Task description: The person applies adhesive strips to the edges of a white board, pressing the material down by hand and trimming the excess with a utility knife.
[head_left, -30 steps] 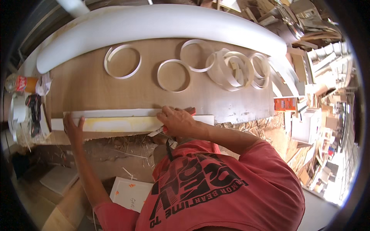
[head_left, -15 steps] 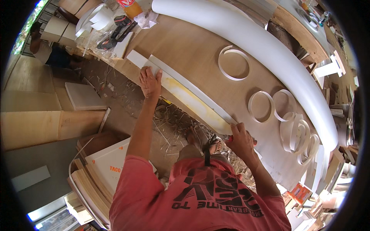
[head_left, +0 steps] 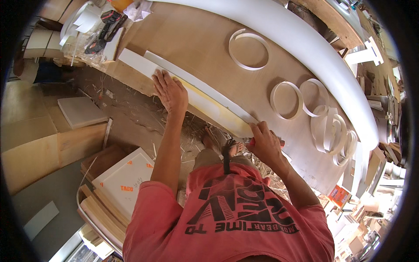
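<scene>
A long white strip with yellowish smears [head_left: 220, 114] lies along the near edge of the workbench. A narrower white strip [head_left: 205, 88] sits against its far side. My left hand [head_left: 171, 93] rests on the smeared strip with fingers extended, left of its middle. At the right ends of the strips, my right hand [head_left: 265, 143] is closed around a tool with a red handle [head_left: 282, 143]. The working end of that tool is hidden by my fingers, so its kind cannot be made out.
Several rolled white bands [head_left: 286, 100] stand on the brown bench top [head_left: 192, 32]. Behind them curves a large white panel [head_left: 305, 37]. A cordless drill [head_left: 103, 32] lies at the far left. Shavings litter the floor, and boxes [head_left: 131, 181] stand at left.
My left hand has slid right along the smeared strip, now reaching the yellowish part. My right hand keeps its hold at the right end. The whole view has shifted slightly.
</scene>
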A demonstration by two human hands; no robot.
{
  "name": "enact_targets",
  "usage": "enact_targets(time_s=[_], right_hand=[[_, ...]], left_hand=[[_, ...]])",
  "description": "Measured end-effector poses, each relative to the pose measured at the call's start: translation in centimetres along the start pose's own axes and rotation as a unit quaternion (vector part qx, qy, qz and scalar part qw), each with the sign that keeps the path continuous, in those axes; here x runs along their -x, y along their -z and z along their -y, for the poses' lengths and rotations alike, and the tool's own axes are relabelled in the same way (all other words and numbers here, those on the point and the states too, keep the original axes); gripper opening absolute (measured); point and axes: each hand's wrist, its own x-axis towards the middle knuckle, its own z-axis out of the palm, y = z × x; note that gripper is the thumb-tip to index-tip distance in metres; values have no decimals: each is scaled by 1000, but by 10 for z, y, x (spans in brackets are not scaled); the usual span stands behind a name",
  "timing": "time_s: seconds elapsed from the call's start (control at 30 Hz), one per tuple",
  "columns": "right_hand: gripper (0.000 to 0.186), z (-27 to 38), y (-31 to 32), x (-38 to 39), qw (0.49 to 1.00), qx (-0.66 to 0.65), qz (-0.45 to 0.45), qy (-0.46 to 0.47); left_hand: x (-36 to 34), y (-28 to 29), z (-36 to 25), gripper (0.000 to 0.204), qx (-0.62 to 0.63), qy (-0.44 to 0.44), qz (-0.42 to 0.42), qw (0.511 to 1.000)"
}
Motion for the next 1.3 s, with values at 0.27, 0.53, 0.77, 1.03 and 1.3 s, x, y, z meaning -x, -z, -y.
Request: enact_targets(time_s=[0.27, 0.53, 0.77, 1.03, 1.3], right_hand=[[43, -24, 22, -4, 979, -199, 39, -28], [39, 16, 70, -83, 976, -178, 109, -66], [34, 78, 13, -219, 963, -210, 114, 127], [32, 177, -16, -317, 986, 47, 105, 125], [34, 196, -29, -341, 981, 24, 151, 117]], left_hand=[[1, -2, -6, 47, -2, 16, 19, 1000], [2, -3, -3, 48, -19, 15, 14, 1000], [1, -1, -5, 38, 72, 27, -18, 997], [2, 3, -3, 31, 113, 52, -13, 992], [1, 1, -2, 32, 102, 48, 1, 994]])
